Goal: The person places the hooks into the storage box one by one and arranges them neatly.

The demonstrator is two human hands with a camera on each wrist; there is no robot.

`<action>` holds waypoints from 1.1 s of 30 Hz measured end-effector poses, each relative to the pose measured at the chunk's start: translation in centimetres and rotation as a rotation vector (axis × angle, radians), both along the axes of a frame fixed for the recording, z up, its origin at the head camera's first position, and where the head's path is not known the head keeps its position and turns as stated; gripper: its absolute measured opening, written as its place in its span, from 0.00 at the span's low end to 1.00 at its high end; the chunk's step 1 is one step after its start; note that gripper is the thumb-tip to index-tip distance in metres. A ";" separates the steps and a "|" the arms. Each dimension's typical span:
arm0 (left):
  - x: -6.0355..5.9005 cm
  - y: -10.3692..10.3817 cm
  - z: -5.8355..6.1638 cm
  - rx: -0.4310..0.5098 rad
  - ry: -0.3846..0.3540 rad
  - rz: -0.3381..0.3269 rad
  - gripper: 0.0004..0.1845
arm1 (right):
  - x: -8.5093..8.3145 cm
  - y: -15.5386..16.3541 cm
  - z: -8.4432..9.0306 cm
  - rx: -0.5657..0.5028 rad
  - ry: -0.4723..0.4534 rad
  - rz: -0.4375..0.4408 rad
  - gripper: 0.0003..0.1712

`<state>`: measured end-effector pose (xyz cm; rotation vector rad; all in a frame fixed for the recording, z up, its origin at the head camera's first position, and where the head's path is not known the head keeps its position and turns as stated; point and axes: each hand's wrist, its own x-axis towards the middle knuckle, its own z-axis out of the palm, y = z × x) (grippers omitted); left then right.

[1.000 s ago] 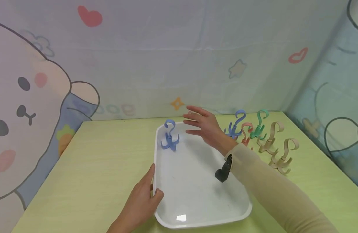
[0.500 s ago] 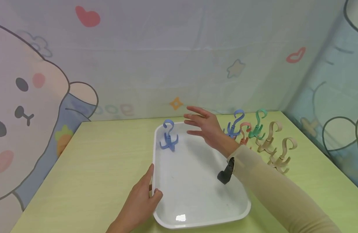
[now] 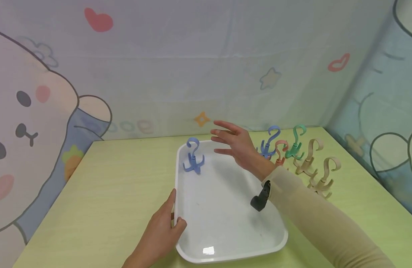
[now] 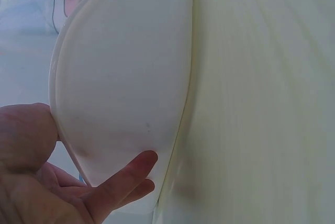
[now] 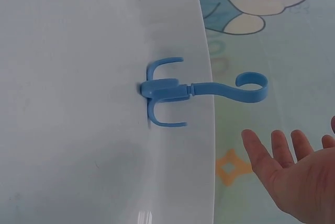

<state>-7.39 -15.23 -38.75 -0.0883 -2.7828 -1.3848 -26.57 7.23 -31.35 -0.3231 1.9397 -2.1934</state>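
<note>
While the left hand (image 3: 162,232) grips the near left rim of the white tray (image 3: 226,238), thumb on the inner side and fingers curled around the outer edge (the left wrist view shows the rim pinched between thumb and fingers), the right hand (image 3: 237,147) hovers above the tray's far end with its fingers straight and spread apart, holding nothing. One blue hook (image 3: 193,156) stands upright inside the tray near its far left corner, just beside the right hand's fingertips but not touching them. On the yellow-green table (image 3: 102,186), to the right of the tray, stands a cluster of further hooks: a second blue hook (image 3: 268,143), a pink hook (image 3: 281,150), a green hook (image 3: 296,142) and two beige hooks (image 3: 314,163). A black wrist-mounted device (image 3: 260,197) sits at the beige sleeve's cuff.
</note>
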 end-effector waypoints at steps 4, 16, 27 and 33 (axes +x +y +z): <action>0.0 0.0 -0.1 0.010 0.000 -0.002 0.44 | 0.1 0.2 0.2 -0.001 -0.001 -0.003 0.28; 0.1 0.1 0.2 0.022 -0.006 -0.004 0.44 | 0.2 1.1 0.2 0.011 0.001 -0.011 0.28; 0.1 -0.1 0.0 0.007 0.002 0.002 0.44 | 0.7 1.7 0.4 -0.002 -0.013 -0.028 0.28; 0.1 -0.1 0.1 0.006 -0.008 0.005 0.44 | 0.7 2.2 0.3 0.004 -0.004 -0.020 0.30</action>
